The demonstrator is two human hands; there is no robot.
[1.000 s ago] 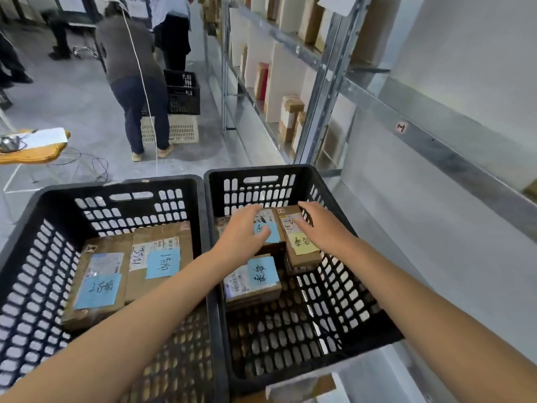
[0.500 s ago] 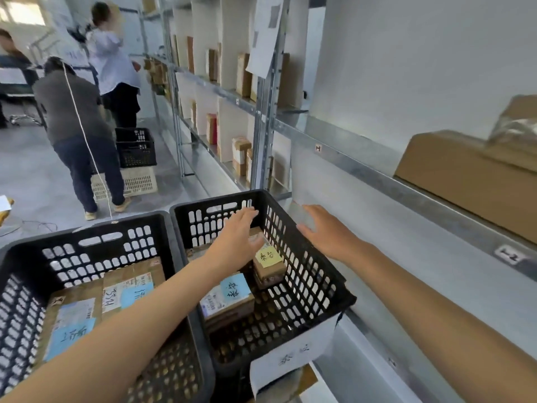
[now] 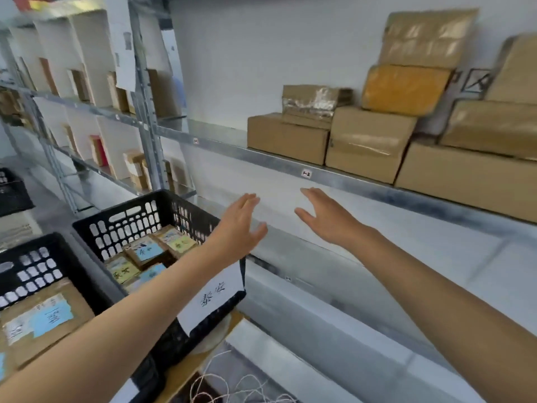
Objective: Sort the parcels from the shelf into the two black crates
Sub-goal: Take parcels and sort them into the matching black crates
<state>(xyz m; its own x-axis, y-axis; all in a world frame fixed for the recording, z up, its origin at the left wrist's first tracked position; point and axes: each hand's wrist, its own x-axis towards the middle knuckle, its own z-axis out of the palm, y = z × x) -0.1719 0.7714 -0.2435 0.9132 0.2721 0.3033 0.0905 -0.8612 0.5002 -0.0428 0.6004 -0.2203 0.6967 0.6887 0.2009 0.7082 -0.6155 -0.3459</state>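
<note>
Warehouse aisle, steel shelf (image 3: 363,179). Unsorted parcels (image 3: 369,141) stand stacked on it, above and right of the left hand (image 3: 239,225) and right hand (image 3: 327,221). Both hands are empty, fingers spread, evidently reaching for one. Black crates (image 3: 136,209) alongside hold labelled parcels (image 3: 145,251).

Parcels (image 3: 369,141) on shelf (image 3: 348,177) at right, two crates (image 3: 122,216) lower left, seemingly side by side

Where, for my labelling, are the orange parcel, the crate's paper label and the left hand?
orange parcel (image 3: 404,88): head view, front face.
paper label (image 3: 213,296): head view, sheet's middle.
left hand (image 3: 237,225): head view, back of hand.
</note>
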